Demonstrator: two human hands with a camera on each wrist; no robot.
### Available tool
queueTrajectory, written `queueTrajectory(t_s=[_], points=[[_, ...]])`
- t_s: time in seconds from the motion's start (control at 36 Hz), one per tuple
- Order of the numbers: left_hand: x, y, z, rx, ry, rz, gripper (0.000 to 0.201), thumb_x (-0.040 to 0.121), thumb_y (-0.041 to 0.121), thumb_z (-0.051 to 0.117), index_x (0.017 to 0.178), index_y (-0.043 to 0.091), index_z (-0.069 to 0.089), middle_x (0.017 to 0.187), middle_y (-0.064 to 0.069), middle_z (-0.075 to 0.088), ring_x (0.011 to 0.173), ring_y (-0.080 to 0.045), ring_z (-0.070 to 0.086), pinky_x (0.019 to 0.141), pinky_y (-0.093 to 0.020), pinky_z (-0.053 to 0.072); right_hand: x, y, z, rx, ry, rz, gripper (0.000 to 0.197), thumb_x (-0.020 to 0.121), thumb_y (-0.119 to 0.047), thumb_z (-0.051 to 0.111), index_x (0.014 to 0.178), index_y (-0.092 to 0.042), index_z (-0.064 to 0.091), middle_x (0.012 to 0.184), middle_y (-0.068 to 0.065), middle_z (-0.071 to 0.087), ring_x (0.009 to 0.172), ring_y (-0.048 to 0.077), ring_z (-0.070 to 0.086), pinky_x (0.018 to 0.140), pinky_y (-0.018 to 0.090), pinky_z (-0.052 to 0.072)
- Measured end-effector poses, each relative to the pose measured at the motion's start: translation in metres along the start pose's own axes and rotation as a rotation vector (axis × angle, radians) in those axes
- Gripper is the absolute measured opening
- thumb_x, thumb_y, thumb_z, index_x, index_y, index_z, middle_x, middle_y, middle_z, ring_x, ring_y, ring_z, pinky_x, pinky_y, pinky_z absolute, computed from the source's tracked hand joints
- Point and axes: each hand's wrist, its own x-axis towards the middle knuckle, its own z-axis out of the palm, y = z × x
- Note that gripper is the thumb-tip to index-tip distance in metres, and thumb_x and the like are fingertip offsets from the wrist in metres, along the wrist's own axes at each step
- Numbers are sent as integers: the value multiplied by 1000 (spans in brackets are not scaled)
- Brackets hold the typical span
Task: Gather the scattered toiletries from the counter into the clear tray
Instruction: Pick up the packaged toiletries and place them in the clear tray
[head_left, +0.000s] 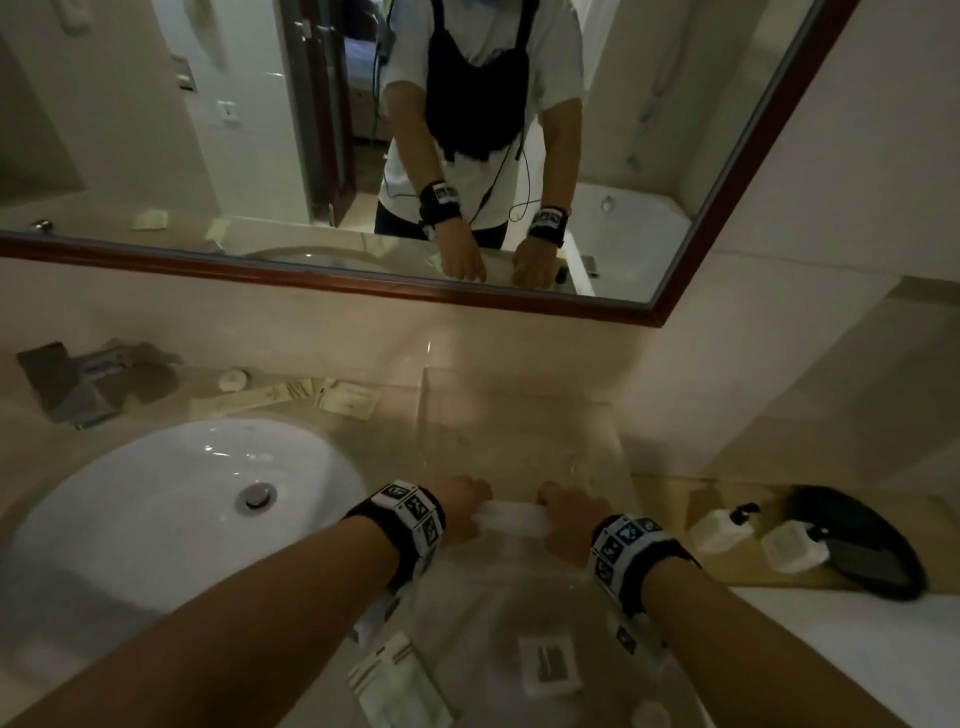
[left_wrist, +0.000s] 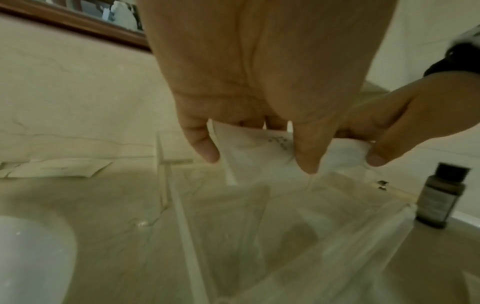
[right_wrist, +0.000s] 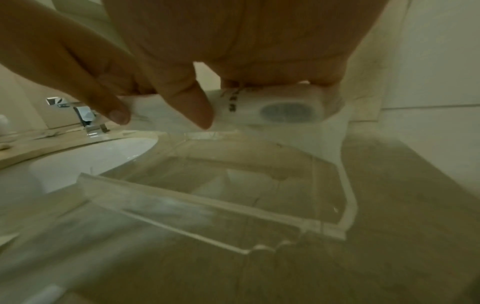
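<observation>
A flat white packet with small print hangs just above the clear tray, right of the sink. My left hand pinches its left end and my right hand grips its right end. In the left wrist view the packet sits between my thumb and fingers over the tray's wall. The right wrist view shows a grey oval mark on the packet above the tray's rim. Behind the sink lie more sachets and a small round soap.
The white sink lies to the left with a chrome tap behind it. Two pump bottles stand on a black tray at the right. A dark bottle stands beside the clear tray. Two flat packets lie near my forearms.
</observation>
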Motion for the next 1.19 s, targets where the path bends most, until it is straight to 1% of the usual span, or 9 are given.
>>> queueTrajectory(t_s=[0.14,0.28,0.42,0.58,0.72,0.78,0.86,0.97,1.19], points=[[24,-10,0,114,101,-82,43,88,32,61,127,18,48,124,-7,59,114,-28,57,93,-38,46,32,3,2,-38,43,-40,39,91,-22,55,127,-12,44,128,11,56,114,30,57,94,39,47],[43,-20,-1,189,139,-140,38,86,33,62,122,26,50,123,-1,57,121,-26,47,99,-45,37,61,8,7,-59,68,-10,41,92,-25,54,129,-11,44,133,10,51,120,27,51,98,38,41],[51,-24,12,243,210,-99,37,88,27,59,124,25,51,125,1,57,123,-23,44,99,-42,36,70,13,22,-50,157,-44,33,89,-19,53,120,-10,48,125,9,54,114,26,51,93,36,41],[48,-27,21,229,254,-56,41,88,28,58,128,30,47,132,6,50,125,-21,43,99,-40,36,63,24,30,-63,180,-98,40,89,-16,56,126,-17,43,131,3,48,119,24,46,96,34,38],[45,-23,21,155,222,-46,21,92,8,45,110,15,53,115,-7,56,101,-28,57,74,-35,43,57,25,21,-45,221,-81,16,89,-19,57,99,-15,45,119,7,50,105,26,52,83,35,43],[45,-21,20,122,161,-55,20,93,5,44,111,11,52,114,-11,57,99,-31,59,77,-36,46,58,24,15,-36,130,-87,16,93,-16,50,94,-20,35,120,12,53,99,26,55,78,33,42],[48,-18,19,61,150,-70,23,94,5,43,116,9,49,119,-13,56,107,-32,58,88,-40,46,57,23,5,-20,52,-86,12,97,-19,44,108,-14,46,119,17,59,91,22,54,76,31,40],[52,-13,18,64,152,-37,25,92,16,47,115,9,53,115,-14,62,105,-33,60,87,-39,48,61,22,3,-39,11,-62,30,98,-22,45,120,-6,57,123,14,61,111,28,58,92,31,44],[54,-13,28,101,143,3,35,92,18,48,124,9,57,126,-11,59,115,-31,56,95,-39,47,65,17,7,-47,-109,-37,43,95,-20,50,138,-13,45,139,13,50,124,30,51,103,33,41]])
